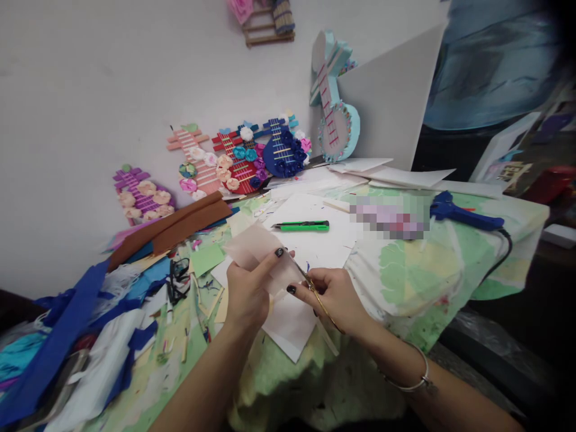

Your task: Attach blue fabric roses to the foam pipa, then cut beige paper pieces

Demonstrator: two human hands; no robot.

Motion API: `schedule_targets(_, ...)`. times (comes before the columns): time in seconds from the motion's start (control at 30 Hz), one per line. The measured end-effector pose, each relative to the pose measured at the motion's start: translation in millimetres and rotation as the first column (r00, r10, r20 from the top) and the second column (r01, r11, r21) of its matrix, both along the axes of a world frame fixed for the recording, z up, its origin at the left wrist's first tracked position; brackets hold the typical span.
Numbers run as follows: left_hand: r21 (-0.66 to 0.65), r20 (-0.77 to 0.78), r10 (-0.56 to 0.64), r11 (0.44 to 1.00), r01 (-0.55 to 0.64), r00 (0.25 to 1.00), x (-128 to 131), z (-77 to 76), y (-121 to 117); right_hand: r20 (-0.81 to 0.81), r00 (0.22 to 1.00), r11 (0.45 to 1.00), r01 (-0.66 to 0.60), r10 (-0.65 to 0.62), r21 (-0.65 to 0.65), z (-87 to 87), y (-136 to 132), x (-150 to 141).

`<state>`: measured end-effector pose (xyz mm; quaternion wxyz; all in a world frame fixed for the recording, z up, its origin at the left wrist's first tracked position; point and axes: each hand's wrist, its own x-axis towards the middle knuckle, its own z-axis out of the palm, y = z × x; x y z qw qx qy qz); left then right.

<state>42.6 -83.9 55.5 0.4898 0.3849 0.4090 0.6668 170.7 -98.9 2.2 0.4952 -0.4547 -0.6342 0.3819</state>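
My left hand [252, 285] pinches a piece of pale pinkish paper [254, 246], thumb on top, holding it above the table. In my right hand [339, 297] is a pair of scissors [317, 293] with gold-coloured handles. Their blades point up and left and lie at the paper's right edge; how far apart they are I cannot tell. Below both hands a white sheet [292, 333] hangs over the table's front edge. Behind the hands, a green utility knife [302, 226] rests on white paper [310, 207].
Paper-flowered guitar shapes [234, 159] lean along the wall, beside a light-blue one [337, 120]. A blue glue gun [465, 214] with a cord lies at right. Brown paper [175, 231], blue strips [58, 354], black-framed glasses [179, 279] and scraps cover the left side.
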Motion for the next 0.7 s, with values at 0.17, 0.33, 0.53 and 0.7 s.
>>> schedule_targets(0.17, -0.01, -0.015, 0.008, 1.0, -0.008, 1.0, 0.1, 0.2, 1.1, 0.002, 1.0, 1.0, -0.011, 0.011, -0.016, -1.9, 1.2, 1.1)
schedule_targets(0.33, -0.013, -0.037, -0.005, 1.0, 0.004, 0.999, -0.2, -0.1, 1.7, 0.013, 1.0, 1.0, -0.021, 0.021, -0.022, -1.6, 1.9, 2.1)
schedule_targets(0.53, -0.022, -0.018, -0.009, 1.0, 0.009, 1.0, -0.1, 1.6, 1.2, -0.076, 0.996, 0.995, -0.059, 0.053, -0.082, -2.6, 1.9, 2.2)
schedule_targets(0.7, -0.01, 0.0, -0.08, 0.997, 0.08, 0.997, -1.5, 1.4, 1.4, -0.223, 0.974, 0.993, -0.063, 0.04, -0.095, 0.1, 1.1, 3.4)
